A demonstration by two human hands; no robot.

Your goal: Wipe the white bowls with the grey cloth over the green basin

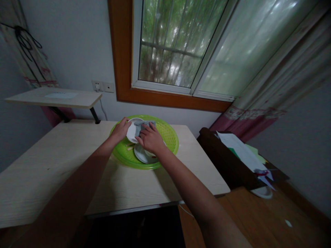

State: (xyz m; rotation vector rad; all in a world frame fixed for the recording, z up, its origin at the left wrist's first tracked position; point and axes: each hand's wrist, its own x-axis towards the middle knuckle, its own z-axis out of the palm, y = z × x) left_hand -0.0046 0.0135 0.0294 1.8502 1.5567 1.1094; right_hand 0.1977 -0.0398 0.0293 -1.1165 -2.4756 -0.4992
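My left hand (122,129) grips the left rim of a small white plate (131,132), which is tilted up over a round green plastic basket (169,137). In my right hand (151,137) is a grey cloth (141,126), pressed against the face of that plate. Below my right hand, a second white plate (141,155) lies in the basket, partly covered by what looks like a bowl under my wrist. Light-coloured sticks (130,146), perhaps chopsticks, show beside it.
The basket stands on a pale wooden table (108,186) against the wall under a window. A small raised shelf (85,100) with a sheet of paper stands at the back left. To the right, a dark brown cabinet (224,162) holds papers (240,151).
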